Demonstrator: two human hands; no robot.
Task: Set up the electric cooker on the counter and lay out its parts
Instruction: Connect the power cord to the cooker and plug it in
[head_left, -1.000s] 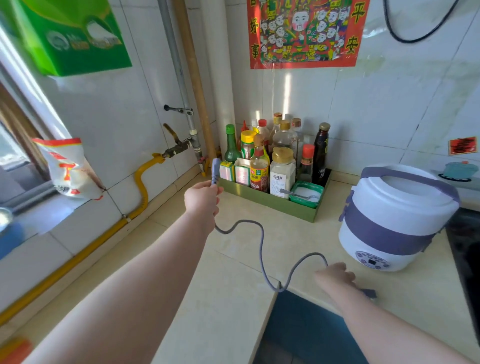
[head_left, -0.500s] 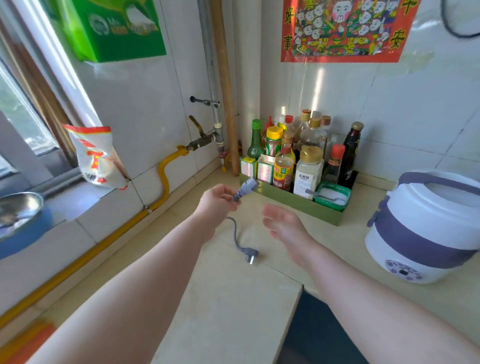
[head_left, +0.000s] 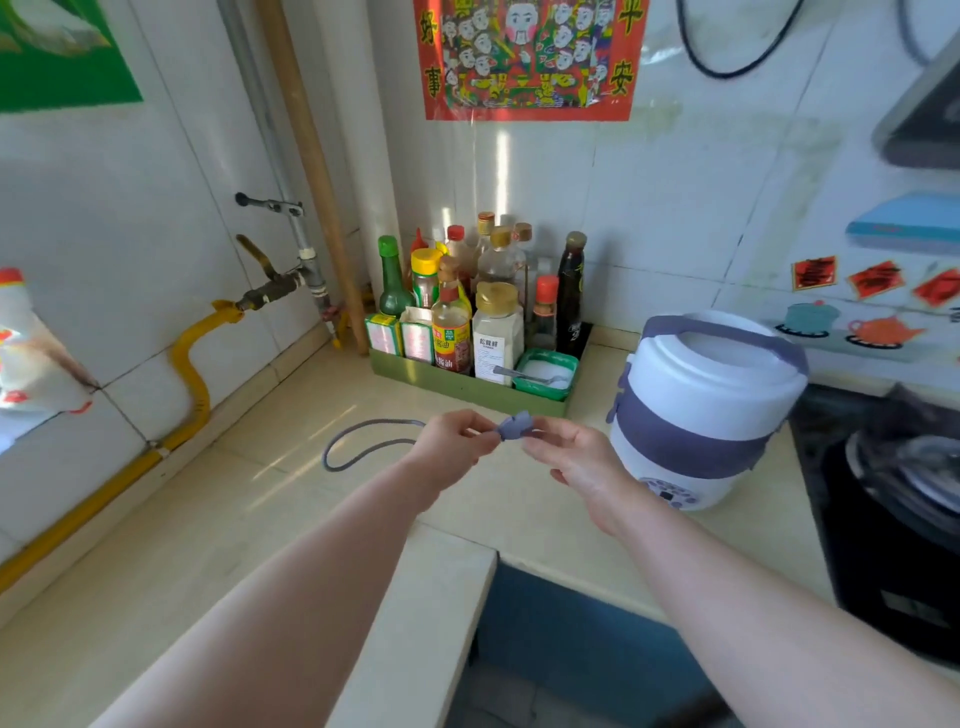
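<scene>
Left grip (head_left: 451, 441): fingers curled, tips pinching the left end of the grey plug (head_left: 515, 426).
Right grip (head_left: 574, 457): thumb and fingertips pinching the right end of the same plug.
Plug: held between both grips above the table (head_left: 249, 499), just left of the cooker (head_left: 701, 415).
Cord (head_left: 347, 442): runs from behind the left grip in an open loop to the left; I cannot tell whether it touches the table.
Cooker: white with a purple band and handle, lid on, upright on the table, apart from the plug.
Green tray (head_left: 441, 382): against the back wall, holding sauce bottles and a small dish with a spoon, near the cooker's left side.
Stove (head_left: 893, 499): dark, at the right edge, beside the cooker.
</scene>
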